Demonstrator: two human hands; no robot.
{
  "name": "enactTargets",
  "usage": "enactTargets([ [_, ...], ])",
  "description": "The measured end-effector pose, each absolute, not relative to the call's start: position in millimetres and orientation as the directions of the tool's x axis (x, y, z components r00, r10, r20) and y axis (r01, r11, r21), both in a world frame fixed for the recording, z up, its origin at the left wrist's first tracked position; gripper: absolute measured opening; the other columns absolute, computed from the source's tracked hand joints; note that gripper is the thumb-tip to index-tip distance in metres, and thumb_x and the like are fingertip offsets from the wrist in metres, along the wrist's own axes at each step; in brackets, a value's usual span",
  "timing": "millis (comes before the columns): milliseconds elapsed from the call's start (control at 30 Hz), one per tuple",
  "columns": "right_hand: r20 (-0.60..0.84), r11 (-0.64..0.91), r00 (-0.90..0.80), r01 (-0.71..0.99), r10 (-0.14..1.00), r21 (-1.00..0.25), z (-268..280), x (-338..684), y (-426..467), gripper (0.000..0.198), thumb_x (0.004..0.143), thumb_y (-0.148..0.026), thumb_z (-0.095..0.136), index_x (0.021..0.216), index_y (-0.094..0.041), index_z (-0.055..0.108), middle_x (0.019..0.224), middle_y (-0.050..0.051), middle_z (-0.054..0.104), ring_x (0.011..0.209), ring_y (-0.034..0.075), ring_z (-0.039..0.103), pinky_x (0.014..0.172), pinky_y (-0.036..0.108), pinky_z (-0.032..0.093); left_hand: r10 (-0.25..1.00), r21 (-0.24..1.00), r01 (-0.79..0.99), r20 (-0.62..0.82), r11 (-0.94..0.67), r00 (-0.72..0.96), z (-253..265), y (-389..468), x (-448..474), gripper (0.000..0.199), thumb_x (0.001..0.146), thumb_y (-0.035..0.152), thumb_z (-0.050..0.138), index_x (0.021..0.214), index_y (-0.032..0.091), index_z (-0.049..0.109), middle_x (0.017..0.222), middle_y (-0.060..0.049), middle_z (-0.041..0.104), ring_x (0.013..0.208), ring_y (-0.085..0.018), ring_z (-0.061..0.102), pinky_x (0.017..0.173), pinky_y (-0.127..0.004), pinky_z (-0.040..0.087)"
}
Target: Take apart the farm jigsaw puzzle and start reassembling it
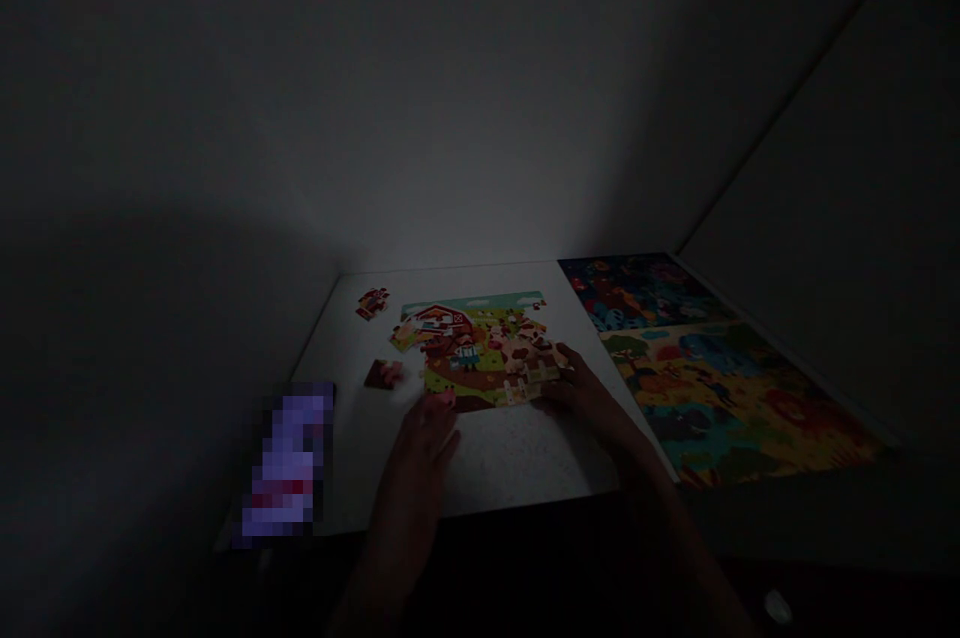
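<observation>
A partly assembled farm jigsaw puzzle (pixel 480 348), showing a red barn, a farmer and a cow, lies on the white table. My left hand (pixel 424 438) is at its lower left corner, fingertips against a pink patch there and thumb apart. At the right edge, my right hand (pixel 585 393) has its fingers spread, touching the pieces with the cow and fence. A loose puzzle piece (pixel 385 374) with pink on brown lies left of the puzzle. Farther back is a reddish puzzle piece (pixel 373 302). Another puzzle piece (pixel 405 335) overlaps the puzzle's left side. Dim light hides finer detail.
Two colourful animal pictures, a dark blue one (pixel 649 293) and a savanna one (pixel 735 403), lie along the right of the white table (pixel 517 468). A pixelated purple screen (pixel 289 463) stands at the left edge. A wall (pixel 465 118) rises behind.
</observation>
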State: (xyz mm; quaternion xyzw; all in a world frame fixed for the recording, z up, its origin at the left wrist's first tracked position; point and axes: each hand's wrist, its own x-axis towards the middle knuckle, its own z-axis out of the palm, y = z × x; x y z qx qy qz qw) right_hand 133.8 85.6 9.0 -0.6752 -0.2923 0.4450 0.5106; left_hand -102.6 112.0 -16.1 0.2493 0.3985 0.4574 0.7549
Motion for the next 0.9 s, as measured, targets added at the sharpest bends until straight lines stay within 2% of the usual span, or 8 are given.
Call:
enactTargets([
  [67,-0.294,-0.29,0.45,-0.079,0.843,-0.954,7.2,129.8,87.2,0.085,0.06,-0.026,0.068,0.141,-0.024,0.044,0.121,0.008,0.067,0.087,0.021,0.068,0.062,0.026,0.055,0.795,0.55,-0.584,-0.506,0.596,0.335,-10.4,100.7,-92.4,0.031,0.073,0.018,0.062,0.104,0.022,0.066,0.12,-0.011,0.068,0.118,-0.025,0.062,0.102,-0.041,0.05],
  [167,-0.292,-0.261,0.505,-0.134,0.812,-0.956,-0.5,129.8,89.2,0.079,0.06,-0.027,0.067,0.136,-0.025,0.048,0.12,0.008,0.068,0.084,0.021,0.069,0.058,0.026,0.054,0.675,0.394,-0.592,-0.633,0.703,0.379,0.6,101.5,-77.1,0.011,0.081,0.018,0.055,0.087,0.019,0.064,0.1,-0.016,0.069,0.103,-0.026,0.069,0.089,-0.04,0.059],
  [367,-0.238,-0.332,0.615,0.041,0.751,-0.942,-15.6,148.9,88.8,0.067,0.067,-0.034,0.066,0.131,-0.021,0.052,0.098,0.007,0.073,0.073,0.02,0.067,0.053,0.025,0.049,0.592,0.193,-0.727,-0.729,0.659,0.343,28.0,130.4,-60.9,0.008,0.089,0.015,0.051,0.083,0.017,0.056,0.085,-0.009,0.064,0.078,-0.019,0.069,0.073,-0.032,0.062],
  [567,-0.183,-0.417,0.678,0.198,0.712,-0.887,-11.0,158.8,87.7,0.066,0.081,-0.045,0.058,0.14,-0.016,0.046,0.081,0.005,0.07,0.07,0.022,0.066,0.057,0.029,0.048,0.603,0.162,-0.76,-0.718,0.63,0.347,25.0,144.4,-56.7,0.011,0.094,0.017,0.048,0.088,0.016,0.057,0.083,-0.007,0.063,0.075,-0.015,0.068,0.064,-0.025,0.06],
  [667,-0.005,-0.475,0.732,0.437,0.681,-0.764,-6.0,149.2,84.1,0.051,0.084,-0.043,0.057,0.129,-0.018,0.058,0.102,0.013,0.069,0.098,0.029,0.065,0.08,0.039,0.05,0.661,0.251,-0.727,-0.663,0.639,0.352,21.1,151.4,-52.7,0.015,0.095,0.017,0.045,0.086,0.017,0.057,0.085,-0.006,0.064,0.078,-0.013,0.068,0.067,-0.022,0.058],
  [733,0.146,-0.431,0.739,0.528,0.658,-0.732,-5.0,135.6,83.7,0.043,0.082,-0.041,0.061,0.119,-0.02,0.065,0.128,0.017,0.059,0.123,0.035,0.052,0.095,0.047,0.045,0.682,0.333,-0.664,-0.629,0.67,0.373,17.2,158.7,-48.9,0.017,0.095,0.016,0.045,0.083,0.017,0.056,0.085,-0.006,0.065,0.077,-0.013,0.069,0.066,-0.022,0.058],
  [800,0.181,-0.291,0.721,0.478,0.669,-0.829,-7.4,116.0,86.7,0.045,0.079,-0.042,0.063,0.119,-0.022,0.064,0.141,0.016,0.05,0.134,0.034,0.041,0.101,0.048,0.043,0.671,0.388,-0.589,-0.626,0.709,0.396,10.9,167.8,-45.1,0.017,0.094,0.017,0.047,0.081,0.017,0.056,0.083,-0.007,0.065,0.074,-0.014,0.069,0.063,-0.023,0.057],
  [900,-0.065,-0.101,0.629,0.023,0.775,-0.995,-17.2,82.5,96.2,0.046,0.078,-0.048,0.061,0.117,-0.025,0.061,0.129,0.012,0.061,0.121,0.028,0.055,0.097,0.043,0.049,0.67,0.473,-0.487,-0.624,0.734,0.403,-0.7,180.7,-41.2,0.016,0.095,0.021,0.05,0.08,0.017,0.055,0.078,-0.006,0.065,0.062,-0.013,0.066,0.053,-0.021,0.053],
])
